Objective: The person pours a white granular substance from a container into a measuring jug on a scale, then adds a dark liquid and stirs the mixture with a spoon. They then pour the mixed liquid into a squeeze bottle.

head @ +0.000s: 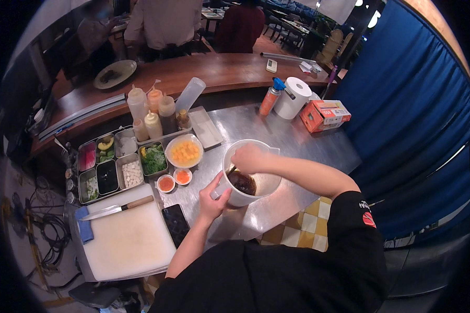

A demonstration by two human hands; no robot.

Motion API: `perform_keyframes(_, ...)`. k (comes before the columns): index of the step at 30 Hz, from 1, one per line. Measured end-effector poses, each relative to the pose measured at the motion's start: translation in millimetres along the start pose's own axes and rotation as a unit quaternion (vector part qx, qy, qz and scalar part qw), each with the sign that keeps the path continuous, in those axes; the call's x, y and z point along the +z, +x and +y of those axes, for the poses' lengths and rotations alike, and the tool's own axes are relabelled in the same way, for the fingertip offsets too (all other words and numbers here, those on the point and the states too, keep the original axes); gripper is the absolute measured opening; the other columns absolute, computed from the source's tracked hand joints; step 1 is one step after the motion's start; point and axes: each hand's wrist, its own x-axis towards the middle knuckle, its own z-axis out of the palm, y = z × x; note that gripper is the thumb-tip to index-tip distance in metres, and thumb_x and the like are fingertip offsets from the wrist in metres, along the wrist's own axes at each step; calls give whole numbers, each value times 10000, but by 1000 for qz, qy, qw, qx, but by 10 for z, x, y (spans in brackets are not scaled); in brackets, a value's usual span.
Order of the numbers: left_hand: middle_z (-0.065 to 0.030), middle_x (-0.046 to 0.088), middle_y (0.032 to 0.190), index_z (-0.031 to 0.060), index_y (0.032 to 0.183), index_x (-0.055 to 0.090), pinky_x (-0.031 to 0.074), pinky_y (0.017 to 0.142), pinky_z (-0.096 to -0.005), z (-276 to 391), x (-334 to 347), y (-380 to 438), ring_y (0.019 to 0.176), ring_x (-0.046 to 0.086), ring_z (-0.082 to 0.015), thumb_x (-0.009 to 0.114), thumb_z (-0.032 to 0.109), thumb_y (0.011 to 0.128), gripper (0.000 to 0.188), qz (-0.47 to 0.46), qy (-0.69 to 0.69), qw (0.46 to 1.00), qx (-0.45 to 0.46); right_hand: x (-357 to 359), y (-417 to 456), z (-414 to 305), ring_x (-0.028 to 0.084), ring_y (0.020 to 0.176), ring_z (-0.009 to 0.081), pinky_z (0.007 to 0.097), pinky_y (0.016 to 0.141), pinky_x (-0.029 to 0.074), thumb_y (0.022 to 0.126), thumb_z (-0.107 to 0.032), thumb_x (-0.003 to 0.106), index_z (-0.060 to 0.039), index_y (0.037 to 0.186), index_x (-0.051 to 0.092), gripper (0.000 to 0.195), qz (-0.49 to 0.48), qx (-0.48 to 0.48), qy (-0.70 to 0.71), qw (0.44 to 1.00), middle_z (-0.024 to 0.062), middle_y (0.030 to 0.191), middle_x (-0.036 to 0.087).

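A large translucent plastic measuring pitcher [272, 180] stands on the steel worktop, with dark brown liquid [241, 183] in its bottom. My left hand [213, 201] grips the pitcher's handle, thumb along one side and fingers behind. Over the rim reaches my right hand [249, 158], blurred and curled inside the pitcher's mouth. A thin dark utensil [231, 170] runs from its fingers down towards the liquid; its lower end is hidden. Left of the pitcher are a bowl of egg yolks [185, 153] and two small cups of orange roe [166, 183].
A knife [117, 208] lies on the white cutting board [131, 238], beside a black phone [175, 225]. Behind are ingredient pans [131, 172], squeeze bottles [153, 124], a tray [205, 127], a torch [270, 101], a paper roll [291, 99] and a red carton [324, 116]. People stand beyond the wooden counter [219, 72].
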Motion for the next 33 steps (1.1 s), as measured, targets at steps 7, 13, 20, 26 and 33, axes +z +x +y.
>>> perform_keyframes(7,-184,647,976,-34,1203,515,482,767,-292,-149,24,-11,868,613,-167,667,153,741,521,29,47,995,85,79,-60,-74,646,817,291,401,703,500,725,-202,576,-68,815,690,198,-16,14,-17,1000,142,857,664)
perform_keyframes(13,-180,649,968,-32,1203,516,483,766,-295,-160,32,-20,862,614,-167,669,152,739,522,25,17,997,68,118,-41,-79,647,823,280,401,692,502,716,-212,586,-73,832,693,210,-19,-14,59,998,150,856,664)
perform_keyframes(20,-184,648,967,-25,1199,523,483,773,-299,-223,24,0,866,620,-177,671,155,738,517,33,25,996,79,128,-24,32,650,783,292,402,649,504,716,-177,597,-44,782,679,169,24,-15,-32,999,173,825,657)
perform_keyframes(26,-186,646,977,-25,1196,525,481,779,-298,-214,24,-6,874,619,-178,667,145,739,508,37,29,996,73,92,-120,-130,655,718,266,386,598,501,745,-198,561,-57,789,683,192,-59,-109,35,992,139,771,663)
perform_keyframes(33,-183,647,972,-27,1198,523,481,766,-290,-178,38,-16,864,616,-170,666,135,741,506,33,24,997,72,70,-94,-134,651,792,269,388,661,498,720,-183,588,-106,870,702,203,-81,-66,70,992,118,841,673)
